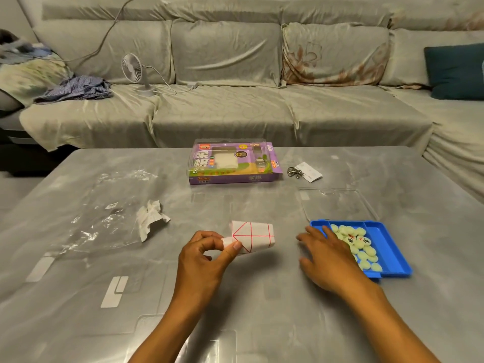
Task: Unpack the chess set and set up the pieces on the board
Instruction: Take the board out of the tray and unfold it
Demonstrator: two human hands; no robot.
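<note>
Entry, head view. The folded paper board [255,235], white with red grid lines, lay on the grey table [235,297] just short of centre, its long axis running roughly 9 to 3 o'clock. It was not yet opened.

Left hand [207,255]: thumb and forefinger pinched the near-left corner of the board, at its 8 o'clock end; the other fingers were curled in behind. Whether the corner was lifted off the table could not be told.

Right hand [327,260]: fingers spread and relaxed, holding nothing, low over the table between the board and the blue tray [392,247]. It partly covered the tray's left edge; contact with the tray could not be told.

The tray sat at 3 o'clock from the board, well apart from it, with pale green disc pieces [364,247] heaped in its middle compartment, a few showing red or black characters.

Judgement: the step in hand was unfolding the board. The free end of the board pointed toward 3 o'clock, so the right hand was the nearer one to take it and pull against the left along the long axis.

Also on the table: purple box [233,163] at 12 o'clock, clear lid [337,203] at 1, crumpled paper [152,216] and plastic bag [104,205] at 10.
</note>
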